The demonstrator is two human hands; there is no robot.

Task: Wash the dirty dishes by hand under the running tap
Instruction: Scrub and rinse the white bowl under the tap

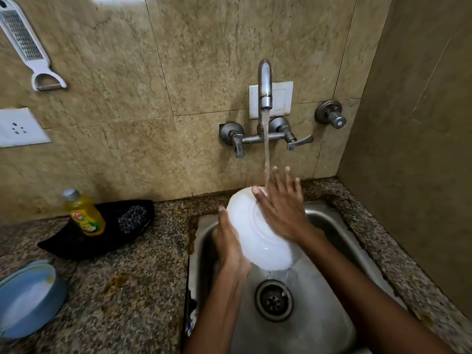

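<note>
A white bowl (258, 241) is tilted over the steel sink (332, 264), its underside facing me. My left hand (228, 241) grips its left rim. My right hand (281, 208) lies flat on the bowl's base with fingers spread. Water runs from the wall tap (264, 85) in a steady stream onto the bowl's upper edge, by my right fingers, and drips off the bowl's lower rim toward the drain (273, 300).
On the granite counter left of the sink lie a black tray (63, 247) holding a yellow dish-soap bottle (85, 215) and a steel scrubber (132, 218). Stacked blue plates (28, 300) sit at the near left. A grater (24, 39) hangs on the wall.
</note>
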